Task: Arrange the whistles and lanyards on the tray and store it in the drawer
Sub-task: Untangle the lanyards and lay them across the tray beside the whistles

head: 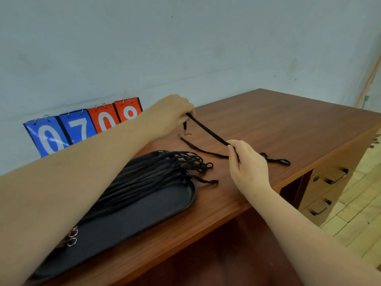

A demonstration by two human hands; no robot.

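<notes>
Head view, then. What have you got in hand?

— One lanyard (pixel 208 129), pulled taut above the worktop (pixel 278 124). My left hand (pixel 173 112) pinches its far end, fingers closed on it; my right hand (pixel 245 159) pinches the near end, also closed on it. It hangs just beyond the tray (pixel 165 205).

— So which step is this?

— Straightening a strap before laying it down, I'd say. The arranging is well along but not done: a second strap (pixel 206 150) lies loose on the worktop, just past the tray's far end, under the one I hold.

— And the tray itself?

— Dark, shallow, oval. A thick bundle of lanyards (pixel 148 178) lies lengthwise in it, their looped ends spilling over the far rim onto the wood. Metal rings (pixel 72 237) show at the tray's near end, beside my left forearm. I can't make out any whistles.

— Next move?

— Bring both hands toward the tray together, keeping the strap stretched, and lay it alongside the bundle. Then the loose one. The drawers (pixel 329 178) right of the tray look shut.
</notes>
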